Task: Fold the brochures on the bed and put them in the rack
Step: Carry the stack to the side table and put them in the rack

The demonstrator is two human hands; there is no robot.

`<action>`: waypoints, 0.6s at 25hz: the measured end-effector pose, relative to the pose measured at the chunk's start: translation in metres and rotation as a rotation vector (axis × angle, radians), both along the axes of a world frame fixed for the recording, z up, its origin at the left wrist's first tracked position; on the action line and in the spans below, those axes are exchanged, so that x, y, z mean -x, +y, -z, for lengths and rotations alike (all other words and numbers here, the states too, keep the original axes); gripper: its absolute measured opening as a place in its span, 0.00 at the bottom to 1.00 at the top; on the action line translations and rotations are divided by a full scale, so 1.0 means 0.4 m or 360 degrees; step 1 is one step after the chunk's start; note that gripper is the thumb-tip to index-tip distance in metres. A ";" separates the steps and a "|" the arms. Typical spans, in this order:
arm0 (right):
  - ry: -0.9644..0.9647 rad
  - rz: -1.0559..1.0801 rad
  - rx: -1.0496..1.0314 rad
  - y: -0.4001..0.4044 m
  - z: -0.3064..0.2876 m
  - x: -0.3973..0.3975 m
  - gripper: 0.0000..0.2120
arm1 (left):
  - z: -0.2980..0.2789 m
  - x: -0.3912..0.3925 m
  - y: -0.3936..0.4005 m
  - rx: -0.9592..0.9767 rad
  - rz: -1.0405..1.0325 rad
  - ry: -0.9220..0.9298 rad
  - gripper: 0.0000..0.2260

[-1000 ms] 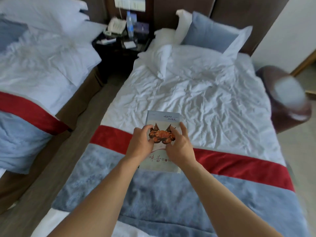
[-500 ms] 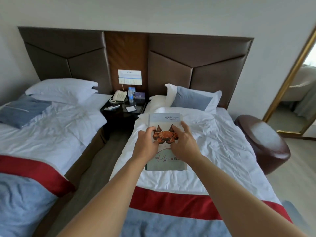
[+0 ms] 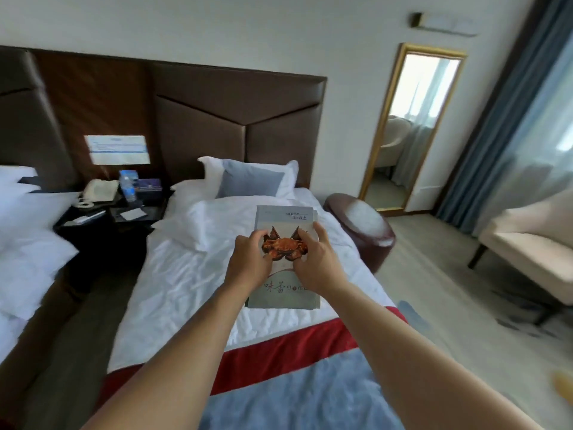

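A folded grey brochure with a red crab picture and red lettering is held up in the air over the bed. My left hand grips its left side, thumb on the cover. My right hand grips its right side, fingers spread over the cover. The brochure stands upright, facing me. No rack is in view.
A dark nightstand with a phone, a water bottle and papers stands left of the bed, with a second bed beyond it. A brown round stool, a gold-framed mirror and a cream armchair are to the right.
The brochure has been lifted off the bed with both hands still on it. My view has risen and swung to the right, showing the mirror, curtain and armchair.
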State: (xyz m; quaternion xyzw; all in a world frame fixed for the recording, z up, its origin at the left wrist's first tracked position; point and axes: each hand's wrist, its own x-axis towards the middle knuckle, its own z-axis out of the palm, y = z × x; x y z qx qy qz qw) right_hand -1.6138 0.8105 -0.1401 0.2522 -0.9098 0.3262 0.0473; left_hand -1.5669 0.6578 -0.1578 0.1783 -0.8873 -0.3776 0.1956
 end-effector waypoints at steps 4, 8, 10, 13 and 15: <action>0.0010 0.0457 0.0072 0.320 -0.008 0.016 0.31 | -0.035 0.110 0.303 -0.0023 0.0471 0.0028 0.23; 0.0009 0.0897 0.0059 0.683 -0.018 -0.028 0.32 | -0.054 0.156 0.670 0.0024 0.0871 0.0047 0.24; 0.0017 0.1086 0.0061 0.857 -0.025 -0.070 0.33 | -0.067 0.158 0.854 0.0030 0.1033 0.0052 0.24; 0.0040 0.1312 0.0067 1.108 -0.038 -0.151 0.32 | -0.081 0.135 1.123 0.0028 0.1270 0.0051 0.24; 0.0025 0.1424 0.0062 1.256 -0.048 -0.212 0.31 | -0.081 0.102 1.282 0.0026 0.1389 0.0060 0.24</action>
